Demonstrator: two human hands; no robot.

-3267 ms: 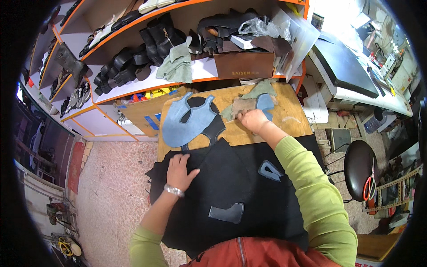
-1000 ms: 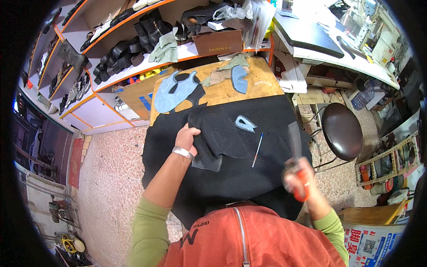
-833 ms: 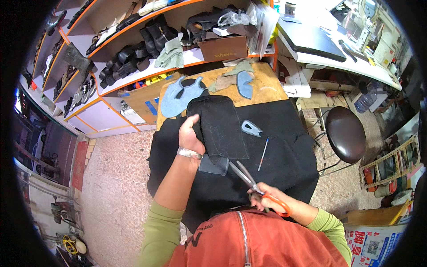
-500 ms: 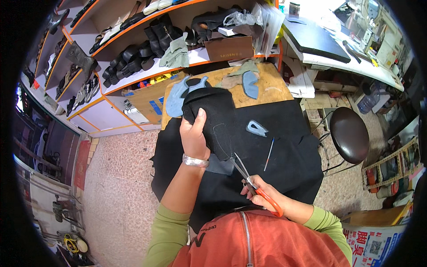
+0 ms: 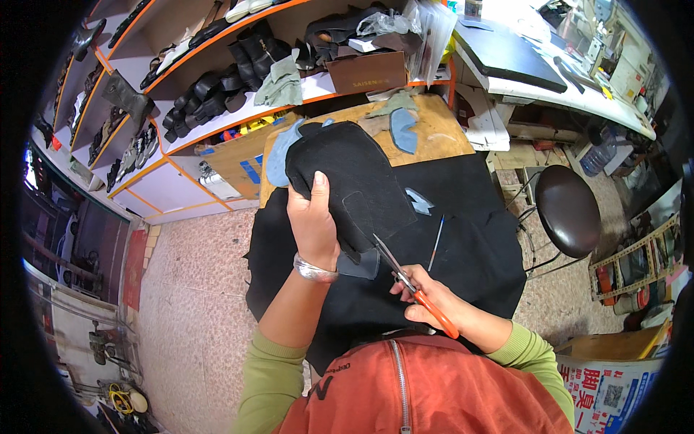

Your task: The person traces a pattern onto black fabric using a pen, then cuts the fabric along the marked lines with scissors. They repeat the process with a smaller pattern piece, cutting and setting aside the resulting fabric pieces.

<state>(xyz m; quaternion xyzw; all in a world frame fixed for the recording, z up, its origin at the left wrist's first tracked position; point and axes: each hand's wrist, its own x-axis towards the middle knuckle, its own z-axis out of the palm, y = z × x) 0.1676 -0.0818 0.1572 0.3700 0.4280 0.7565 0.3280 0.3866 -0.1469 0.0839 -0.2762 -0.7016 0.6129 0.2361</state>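
My left hand (image 5: pixel 314 224) grips a piece of black fabric (image 5: pixel 347 163) by its left side, thumb on top. Faint light outlines are drawn on this piece. In my right hand (image 5: pixel 426 296) is a pair of scissors (image 5: pixel 433 312) with orange handles; the blades look nearly closed, their tips at the lower edge of the held piece. A larger black sheet (image 5: pixel 463 267) spreads underneath. On that sheet lie a pen (image 5: pixel 436 244) and a small light-blue pattern piece (image 5: pixel 418 202), partly covered by the held fabric. A grey-blue flat piece (image 5: pixel 360 267) shows under the fabric near my wrist.
Blue pattern pieces (image 5: pixel 403 131) lie on the wooden board (image 5: pixel 441 134) at the far side. Beyond it stands a shelf of shoes with a brown box (image 5: pixel 366 73). A round dark stool (image 5: pixel 568 210) is at the right, below a white worktable (image 5: pixel 499 90).
The held black fabric has spread flatter and swung to the right, now partly covering the small blue piece. The scissor blades have drawn together.
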